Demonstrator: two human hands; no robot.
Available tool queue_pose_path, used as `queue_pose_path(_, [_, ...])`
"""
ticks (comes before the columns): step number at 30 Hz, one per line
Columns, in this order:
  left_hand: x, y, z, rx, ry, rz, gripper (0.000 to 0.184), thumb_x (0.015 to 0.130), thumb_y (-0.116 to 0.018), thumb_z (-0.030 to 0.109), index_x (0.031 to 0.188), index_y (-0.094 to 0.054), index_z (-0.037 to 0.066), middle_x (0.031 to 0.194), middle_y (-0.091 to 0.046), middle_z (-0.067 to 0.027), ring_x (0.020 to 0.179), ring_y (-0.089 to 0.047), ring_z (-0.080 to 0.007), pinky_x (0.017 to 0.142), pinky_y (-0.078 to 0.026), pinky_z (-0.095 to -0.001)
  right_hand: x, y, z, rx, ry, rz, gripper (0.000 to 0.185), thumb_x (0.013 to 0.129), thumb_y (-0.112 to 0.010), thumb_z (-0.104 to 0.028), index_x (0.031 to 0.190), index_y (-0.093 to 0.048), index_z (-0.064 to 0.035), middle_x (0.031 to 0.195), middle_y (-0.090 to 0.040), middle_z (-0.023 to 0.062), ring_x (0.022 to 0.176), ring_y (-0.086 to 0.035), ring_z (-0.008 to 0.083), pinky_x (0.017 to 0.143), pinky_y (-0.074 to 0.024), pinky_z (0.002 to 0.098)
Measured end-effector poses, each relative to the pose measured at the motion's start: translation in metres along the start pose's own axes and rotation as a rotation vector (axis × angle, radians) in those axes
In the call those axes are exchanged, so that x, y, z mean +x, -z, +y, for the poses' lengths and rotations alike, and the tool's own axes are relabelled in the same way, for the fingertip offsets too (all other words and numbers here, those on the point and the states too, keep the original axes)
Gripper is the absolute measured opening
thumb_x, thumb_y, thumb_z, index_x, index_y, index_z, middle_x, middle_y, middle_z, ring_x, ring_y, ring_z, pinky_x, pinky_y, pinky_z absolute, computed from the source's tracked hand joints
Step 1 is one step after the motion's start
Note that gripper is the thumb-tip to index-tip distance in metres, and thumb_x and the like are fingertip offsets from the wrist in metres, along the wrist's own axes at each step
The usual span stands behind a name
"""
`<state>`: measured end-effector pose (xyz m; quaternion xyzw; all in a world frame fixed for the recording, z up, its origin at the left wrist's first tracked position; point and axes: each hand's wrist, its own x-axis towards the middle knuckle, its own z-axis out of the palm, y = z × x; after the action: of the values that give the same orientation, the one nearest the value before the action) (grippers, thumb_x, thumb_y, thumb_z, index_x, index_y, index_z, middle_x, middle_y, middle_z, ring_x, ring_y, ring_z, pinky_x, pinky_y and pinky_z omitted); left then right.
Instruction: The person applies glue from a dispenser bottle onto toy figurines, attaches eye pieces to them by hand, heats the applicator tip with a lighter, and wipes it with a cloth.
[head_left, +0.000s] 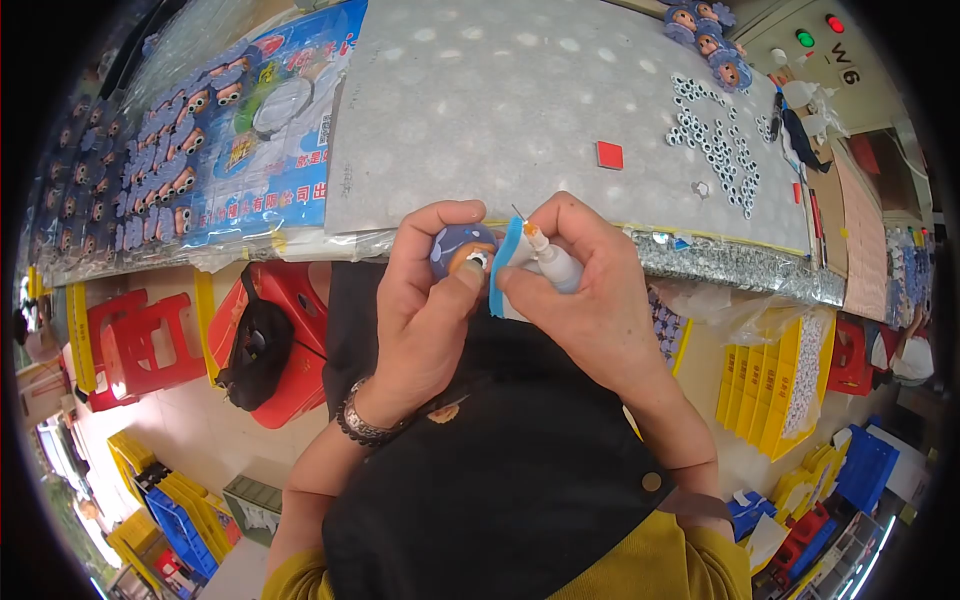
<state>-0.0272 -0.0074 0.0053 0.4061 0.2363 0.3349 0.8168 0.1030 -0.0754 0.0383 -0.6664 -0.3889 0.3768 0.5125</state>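
At the counter's [480, 120] near edge, the left hand [415, 310] has its grip closed round the doll [461, 238], likely light, stiff and smooth, best held by its sides, while the right hand [605, 300] clasps a squeezable-looking bottle [562, 270] and, apparently, a cloth [508, 260].

Curled left grip [418, 305] beside right grip [610, 310]

smooth plastic figurine [453, 244] in the left hand [425, 305], plastic bottle [563, 270] with metal needle [517, 213] in the right hand [603, 285], matt sheet [470, 120] beyond the grip, matt cloth apron [470, 480] below
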Motion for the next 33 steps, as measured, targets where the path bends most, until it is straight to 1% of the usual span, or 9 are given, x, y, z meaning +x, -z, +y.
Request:
queue_pose_path(6, [0.001,0.002,-0.003,0.138,-0.120,-0.022,0.038,0.087,-0.050,-0.003,0.124,-0.043,0.004,0.107,-0.053,-0.0039,0.095,-0.050,-0.0073,0.083,-0.041,-0.0213,0.000,-0.001,0.000,-0.005,-0.028,-0.010,0.016,0.076,-0.065,-0.002,0.082,-0.050,-0.0035,0.073,-0.057,-0.0019,0.070,-0.050,0.0010,0.059,-0.0410,0.0183])
queue_pose_path(10, [0.000,0.002,-0.002,0.210,-0.117,-0.018,0.038,0.086,-0.049,-0.004,0.122,-0.043,0.003,0.112,-0.051,-0.0053,0.099,-0.050,-0.0084,0.086,-0.041,-0.0223,0.001,0.000,0.000,-0.014,-0.030,-0.017,0.016,0.076,-0.065,-0.002,0.082,-0.051,-0.0032,0.074,-0.058,-0.0016,0.070,-0.050,0.0011,0.059,-0.0411,0.0184])
queue_pose_path(15, [0.004,0.008,-0.004,0.386,-0.230,-0.064,0.038,0.083,-0.048,-0.007,0.119,-0.044,0.002,0.115,-0.047,-0.0070,0.101,-0.048,-0.0099,0.087,-0.040,-0.0233,0.003,0.003,-0.001,-0.042,-0.044,-0.036,0.015,0.075,-0.065,-0.002,0.082,-0.051,-0.0030,0.073,-0.057,-0.0017,0.069,-0.050,0.0011,0.058,-0.0409,0.0185])
queue_pose_path(18, [0.006,0.012,-0.002,0.491,-0.285,-0.154,0.038,0.080,-0.048,-0.008,0.116,-0.044,0.002,0.116,-0.044,-0.0084,0.103,-0.047,-0.0117,0.089,-0.039,-0.0238,0.003,0.004,0.001,-0.041,-0.043,-0.047,0.015,0.075,-0.065,-0.002,0.082,-0.051,-0.0033,0.072,-0.056,-0.0021,0.067,-0.049,0.0012,0.057,-0.0405,0.0185])
queue_pose_path(21, [0.009,0.015,-0.001,0.472,-0.270,-0.201,0.038,0.079,-0.048,-0.008,0.115,-0.044,0.002,0.114,-0.045,-0.0089,0.103,-0.047,-0.0127,0.089,-0.039,-0.0242,0.003,0.006,0.002,-0.029,-0.036,-0.060,0.015,0.075,-0.065,-0.002,0.081,-0.052,-0.0039,0.072,-0.056,-0.0026,0.065,-0.049,0.0013,0.055,-0.0399,0.0185])
queue_pose_path(24, [0.010,0.018,0.000,0.470,-0.267,-0.237,0.038,0.078,-0.048,-0.007,0.114,-0.044,0.002,0.113,-0.045,-0.0094,0.103,-0.046,-0.0135,0.089,-0.039,-0.0245,0.004,0.006,0.000,0.121,-0.141,-0.097,0.014,0.075,-0.065,-0.003,0.080,-0.052,-0.0051,0.070,-0.054,-0.0032,0.060,-0.048,0.0014,0.051,-0.0386,0.0183])
queue_pose_path(29, [0.010,0.018,0.001,0.491,-0.286,-0.268,0.038,0.077,-0.048,-0.007,0.114,-0.044,0.002,0.113,-0.044,-0.0100,0.103,-0.046,-0.0144,0.090,-0.038,-0.0250,0.004,0.007,-0.001,0.135,-0.178,-0.105,0.015,0.075,-0.065,-0.004,0.079,-0.052,-0.0059,0.069,-0.053,-0.0035,0.058,-0.048,0.0014,0.048,-0.0377,0.0181])
queue_pose_path(32, [0.011,0.017,0.002,0.507,-0.296,-0.267,0.038,0.077,-0.048,-0.008,0.114,-0.044,0.002,0.113,-0.044,-0.0101,0.102,-0.047,-0.0145,0.090,-0.039,-0.0252,0.001,0.002,0.004,0.082,-0.092,-0.021,0.018,0.073,-0.064,-0.007,0.081,-0.051,0.0022,0.068,-0.054,0.0073,0.064,-0.047,0.0075,0.058,-0.0420,0.0258])
queue_pose_path(33, [0.011,0.017,0.002,0.517,-0.300,-0.263,0.038,0.077,-0.048,-0.008,0.114,-0.044,0.002,0.113,-0.044,-0.0101,0.102,-0.047,-0.0145,0.090,-0.039,-0.0252,0.001,0.001,0.005,0.082,-0.092,-0.021,0.018,0.073,-0.064,-0.007,0.081,-0.051,0.0022,0.068,-0.054,0.0073,0.064,-0.047,0.0075,0.058,-0.0420,0.0258])
